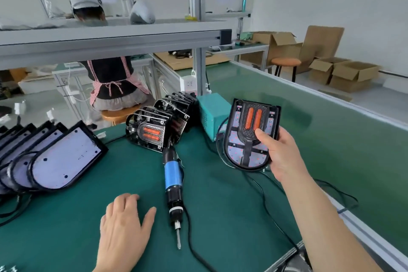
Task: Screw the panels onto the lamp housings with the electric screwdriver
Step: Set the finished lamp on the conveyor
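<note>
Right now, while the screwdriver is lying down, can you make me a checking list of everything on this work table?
Surface: green mat, flat.
Job's things: electric screwdriver lying on the mat, bit toward the person; one lamp housing held up; row of housings standing behind; stack of panels leaning at left.
Clutter: teal box behind the housings.
Grips: left grip open, flat on the mat; right grip holds the lamp housing.
Cables: black cables snake across the mat.
Surroundings: another person seated beyond; cardboard boxes and stool at right.
</note>
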